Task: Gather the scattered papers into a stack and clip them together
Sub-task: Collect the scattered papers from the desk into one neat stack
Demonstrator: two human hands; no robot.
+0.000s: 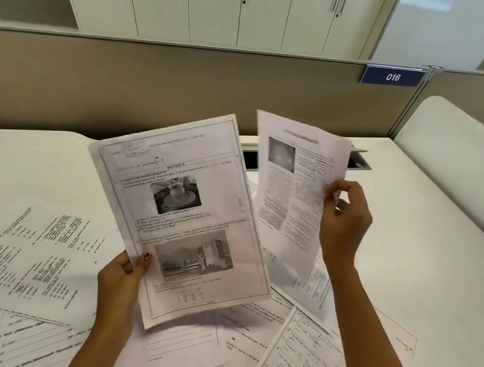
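Observation:
My left hand (123, 275) grips the lower left edge of a small stack of papers (183, 216), held up above the desk; its top sheet shows a pot photo and a building photo. My right hand (345, 221) pinches the right edge of a single printed sheet (291, 185) with two text columns and a small picture, lifted upside down beside the stack. Several more printed papers lie scattered on the white desk: a text sheet (39, 251) at left, lined forms (36, 341) at lower left, and maths sheets (305, 360) at lower right. No clip is visible.
A beige partition (155, 84) with a blue "016" sign (393, 76) runs behind the white desk (428, 221). A cable slot (356, 161) sits at the desk's back edge. White cabinets (212, 3) stand beyond.

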